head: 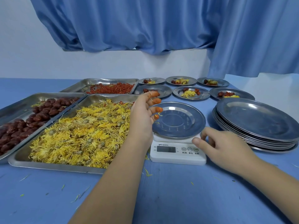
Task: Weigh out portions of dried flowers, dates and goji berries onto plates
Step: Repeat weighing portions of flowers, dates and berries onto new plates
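Note:
An empty steel plate (pixel 178 122) sits on a white digital scale (pixel 176 152). My left hand (pixel 142 117) hovers at the plate's left rim, fingers loosely spread with orange-stained tips, holding nothing. My right hand (pixel 221 146) rests beside the scale's right front corner, thumb near the buttons, fingers loosely curled. Left of the scale stand three steel trays: yellow dried flowers (pixel 80 135), dark red dates (pixel 29 120), and goji berries (pixel 111 88) at the back.
Several filled plates (pixel 191 92) with flowers, a date and berries stand in two rows behind the scale. A stack of empty plates (pixel 258 126) is at the right. Loose petals lie scattered on the blue tabletop (pixel 161 191). Blue curtains hang behind.

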Tool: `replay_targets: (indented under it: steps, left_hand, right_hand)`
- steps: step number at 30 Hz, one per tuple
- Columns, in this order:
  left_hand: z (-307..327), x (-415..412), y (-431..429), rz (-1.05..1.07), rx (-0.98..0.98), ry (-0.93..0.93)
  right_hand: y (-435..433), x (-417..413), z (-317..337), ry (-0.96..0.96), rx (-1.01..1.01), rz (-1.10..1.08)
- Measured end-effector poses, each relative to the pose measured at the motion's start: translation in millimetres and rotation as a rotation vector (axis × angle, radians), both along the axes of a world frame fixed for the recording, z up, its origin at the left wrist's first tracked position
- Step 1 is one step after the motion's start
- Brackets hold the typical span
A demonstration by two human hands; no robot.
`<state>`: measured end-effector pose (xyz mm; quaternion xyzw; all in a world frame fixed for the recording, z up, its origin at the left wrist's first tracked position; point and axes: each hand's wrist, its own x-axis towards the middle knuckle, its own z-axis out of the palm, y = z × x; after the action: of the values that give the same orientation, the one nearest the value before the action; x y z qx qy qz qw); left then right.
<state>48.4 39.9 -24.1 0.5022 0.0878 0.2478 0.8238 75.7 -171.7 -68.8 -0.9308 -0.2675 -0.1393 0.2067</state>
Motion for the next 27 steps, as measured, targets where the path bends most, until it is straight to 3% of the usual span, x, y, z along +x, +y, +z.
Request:
replay_targets:
  steps: [5,10,14,17,19,23,27]
  left_hand:
    - [2.7,-1.4,3.3,0.015,0.0,-0.014]
    - [0.1,-4.5,-2.3,0.085,0.25,-0.004]
    - [0.6,-12.9,-4.0,0.117,0.628,-0.098]
    - [11.0,-19.1,11.1,0.205,0.731,-0.1]
    - [19.9,-22.0,29.9,0.22,0.857,0.021]
    - [37.6,-31.7,90.3,0.106,1.396,0.412]
    - [51.2,-36.7,150.2,0.023,1.634,0.73]
  right_hand:
    - [4.0,-9.3,9.0,-0.167,0.098,0.007]
    - [38.9,-14.6,25.7,-0.154,0.349,-0.044]
    - [47.3,-22.7,10.5,-0.144,0.24,0.034]
    - [36.5,-23.1,1.9,-0.144,0.15,0.13]
    - [31.2,-17.7,3.6,-0.145,0.207,0.149]
    - [31.4,-11.3,13.1,-0.132,0.305,0.16]
    - [37.7,-16.1,9.7,-0.127,0.228,0.212]
